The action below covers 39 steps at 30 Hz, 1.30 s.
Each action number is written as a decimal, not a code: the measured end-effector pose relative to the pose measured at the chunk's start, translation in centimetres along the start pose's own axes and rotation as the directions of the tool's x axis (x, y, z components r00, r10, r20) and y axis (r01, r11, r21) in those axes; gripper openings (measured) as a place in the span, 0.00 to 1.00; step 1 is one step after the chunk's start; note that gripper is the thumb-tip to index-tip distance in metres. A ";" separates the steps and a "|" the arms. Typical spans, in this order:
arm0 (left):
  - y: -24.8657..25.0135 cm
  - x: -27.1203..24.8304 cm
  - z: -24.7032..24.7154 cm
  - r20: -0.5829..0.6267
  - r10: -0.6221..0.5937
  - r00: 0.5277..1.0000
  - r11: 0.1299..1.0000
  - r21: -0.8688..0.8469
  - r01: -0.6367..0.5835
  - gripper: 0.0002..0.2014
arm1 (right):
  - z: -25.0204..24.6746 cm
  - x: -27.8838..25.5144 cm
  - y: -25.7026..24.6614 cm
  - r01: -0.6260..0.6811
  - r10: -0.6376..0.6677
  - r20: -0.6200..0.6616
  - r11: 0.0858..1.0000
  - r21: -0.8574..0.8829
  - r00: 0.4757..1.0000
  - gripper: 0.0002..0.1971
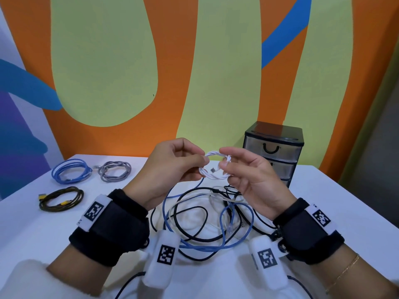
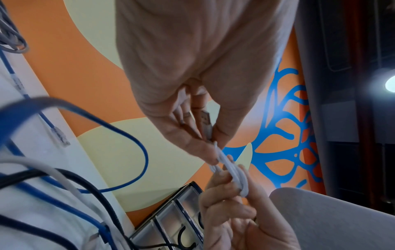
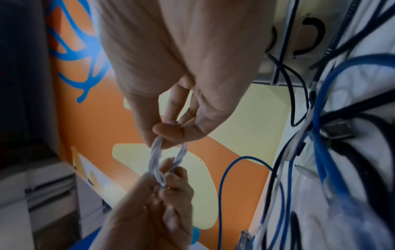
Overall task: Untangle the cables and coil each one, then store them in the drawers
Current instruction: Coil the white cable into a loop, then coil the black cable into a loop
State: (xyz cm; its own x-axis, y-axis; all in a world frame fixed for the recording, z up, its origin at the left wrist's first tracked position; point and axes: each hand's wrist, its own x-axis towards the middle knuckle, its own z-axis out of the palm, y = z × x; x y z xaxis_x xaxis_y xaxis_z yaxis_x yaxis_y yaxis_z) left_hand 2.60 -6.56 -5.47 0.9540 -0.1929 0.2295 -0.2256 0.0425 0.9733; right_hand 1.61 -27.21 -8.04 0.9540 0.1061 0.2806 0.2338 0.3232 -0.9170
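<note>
Both hands hold a small white cable coil (image 1: 216, 167) in the air above the table. My left hand (image 1: 172, 165) pinches its left side between thumb and fingers. At the coil's right side my right hand (image 1: 241, 169) pinches it where the strands wrap. A USB plug pokes out inside the loop. The same white coil (image 2: 230, 170) runs between my left hand (image 2: 205, 148) and my right hand (image 2: 230, 199). Seen from the right wrist, the twisted coil (image 3: 166, 159) spans my right hand (image 3: 171, 133) and my left hand (image 3: 162, 191). Beneath lies a tangle of cables (image 1: 207, 216), blue, black and white.
A small black drawer unit (image 1: 274, 149) with clear drawers, all closed, stands at the back right of the white table (image 1: 334, 195). At the back left lie a blue coil (image 1: 71, 171), a grey coil (image 1: 114, 171) and a black-and-yellow coil (image 1: 61, 199).
</note>
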 end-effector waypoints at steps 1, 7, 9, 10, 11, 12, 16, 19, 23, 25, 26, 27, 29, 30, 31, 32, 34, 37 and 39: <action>0.1 -0.1 0.1 0.003 0.028 1.000 1.000 0.011 -0.028 0.09 | 0.1 0.0 0.2 0.027 -0.030 -0.037 0.997 -0.075 0.999 0.15; 0.1 -0.4 0.7 -0.012 0.211 0.977 0.960 0.192 -0.205 0.05 | 0.3 -0.2 0.2 0.027 -0.073 -0.101 0.916 -0.399 0.992 0.25; 0.1 -0.5 0.7 -0.026 0.243 0.970 0.947 0.222 -0.232 0.04 | 0.3 -0.2 0.0 -0.014 -0.022 -0.086 0.918 -0.396 0.996 0.24; 0.1 -0.4 0.6 -0.041 0.259 0.965 0.942 0.230 -0.243 0.04 | 0.2 -0.2 -0.1 -0.028 -0.008 -0.086 0.915 -0.402 0.996 0.21; 0.0 -0.2 0.4 -0.058 0.270 0.961 0.940 0.233 -0.250 0.04 | 0.0 -0.1 -0.3 -0.035 0.000 -0.084 0.907 -0.420 0.996 0.18; 0.0 -0.1 0.2 -0.070 0.274 0.959 0.940 0.232 -0.252 0.04 | -0.1 -0.1 -0.4 -0.037 0.004 -0.076 0.899 -0.437 0.997 0.15; -0.3 0.1 0.0 -0.070 0.278 0.958 0.935 0.249 -0.253 0.04 | -0.3 0.0 -0.5 -0.017 -0.002 -0.040 0.881 -0.473 0.999 0.08; -0.4 0.6 -0.4 -0.043 0.274 0.961 0.926 0.282 -0.251 0.04 | -0.1 0.1 -0.3 0.010 -0.018 -0.014 0.881 -0.473 1.000 0.13; -0.6 1.4 -2.3 -0.075 0.327 0.942 0.854 0.450 -0.261 0.04 | 0.3 -0.2 -0.2 0.017 -0.004 0.027 0.873 -0.488 1.000 0.25; -0.4 1.6 -3.9 -0.139 0.356 0.924 0.831 0.499 -0.245 0.03 | 0.0 -0.1 0.1 0.007 0.022 0.049 0.848 -0.530 0.999 0.21; -0.1 1.6 -4.9 -0.175 0.366 0.914 0.827 0.513 -0.233 0.03 | -0.2 0.0 0.2 0.010 0.030 0.060 0.822 -0.570 0.998 0.18; 0.1 1.6 -6.1 -0.211 0.371 0.904 0.821 0.529 -0.213 0.03 | -0.7 0.1 0.5 0.014 0.036 0.067 0.781 -0.624 0.997 0.15; 0.6 1.4 -8.8 -0.270 0.371 0.888 0.805 0.571 -0.163 0.03 | -1.5 0.4 1.0 0.000 0.068 0.062 0.677 -0.736 0.996 0.14; 0.8 1.3 -10.2 -0.289 0.357 0.888 0.792 0.598 -0.124 0.03 | -1.8 0.6 1.2 -0.018 0.100 0.058 0.629 -0.777 0.993 0.15; 0.9 1.2 -11.8 -0.307 0.332 0.892 0.769 0.636 -0.068 0.04 | -2.0 0.7 1.3 -0.038 0.143 0.058 0.591 -0.806 0.988 0.17; 0.8 1.2 -13.3 -0.324 0.298 0.898 0.731 0.683 0.004 0.04 | -2.3 0.9 1.5 -0.059 0.191 0.061 0.565 -0.823 0.980 0.19; 0.3 1.2 -15.9 -0.350 0.212 0.912 0.605 0.780 0.159 0.06 | -2.7 1.1 1.9 -0.098 0.270 0.056 0.523 -0.847 0.961 0.20; -0.6 1.0 -18.3 -0.345 0.057 0.937 0.427 0.857 0.289 0.08 | -3.0 1.4 2.3 -0.089 0.314 0.063 0.448 -0.889 0.947 0.18; -1.3 0.8 -18.9 -0.341 -0.031 0.940 0.347 0.878 0.330 0.09 | -3.3 1.6 2.5 -0.061 0.314 0.081 0.419 -0.906 0.946 0.19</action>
State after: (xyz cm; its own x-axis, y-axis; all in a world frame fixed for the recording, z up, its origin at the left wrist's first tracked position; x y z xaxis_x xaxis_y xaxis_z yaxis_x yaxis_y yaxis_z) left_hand 7.37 11.80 -6.50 0.9706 0.1519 0.1866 0.0633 -0.9095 0.4108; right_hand 4.32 -29.36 -10.81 0.9605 0.2784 0.0007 0.2100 -0.7227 -0.6585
